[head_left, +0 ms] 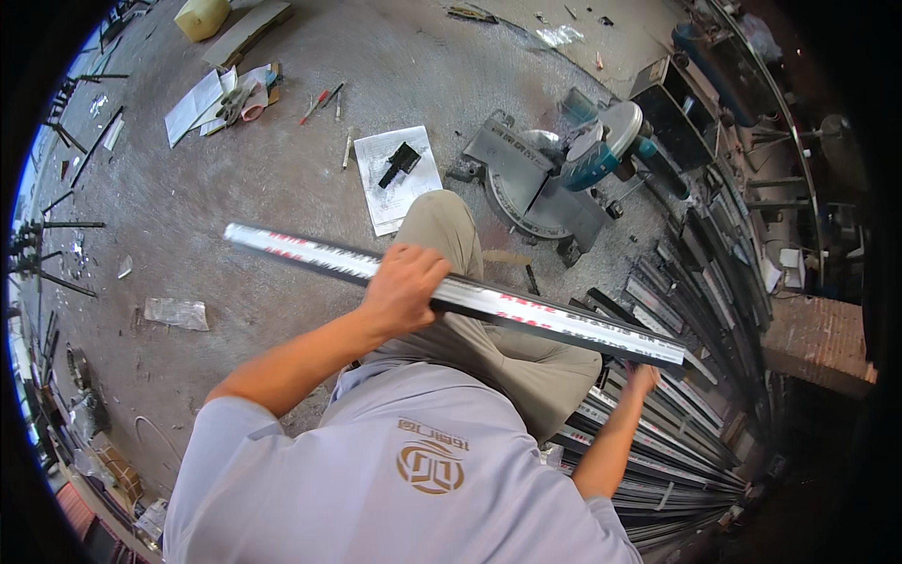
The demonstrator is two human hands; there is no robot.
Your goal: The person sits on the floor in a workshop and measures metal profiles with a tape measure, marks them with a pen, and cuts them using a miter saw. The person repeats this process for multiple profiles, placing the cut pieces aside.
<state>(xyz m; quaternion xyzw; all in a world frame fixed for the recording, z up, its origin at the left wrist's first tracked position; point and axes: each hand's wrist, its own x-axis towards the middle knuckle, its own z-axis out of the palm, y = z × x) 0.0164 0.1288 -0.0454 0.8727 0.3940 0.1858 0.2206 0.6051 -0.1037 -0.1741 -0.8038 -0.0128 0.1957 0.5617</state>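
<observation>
A long metal profile (564,318), dark with silvery film and red and black print, slants across in front of my body. My left hand (402,287) is closed around it left of its middle, above my bent knee. At its right end is my right hand (643,378), just below the profile's edge. Its fingers are mostly hidden behind the profile, so I cannot tell whether they grip it. Past my knee, a small black part (401,162) lies on a white printed sheet (376,202).
A teal mitre saw (601,150) stands on the floor ahead to the right. Many profiles (676,442) lie spread along the right side, near a brown block (817,343). Scissors (230,105), papers (193,105) and pens (315,105) lie far left; a yellow container (201,17) is beyond.
</observation>
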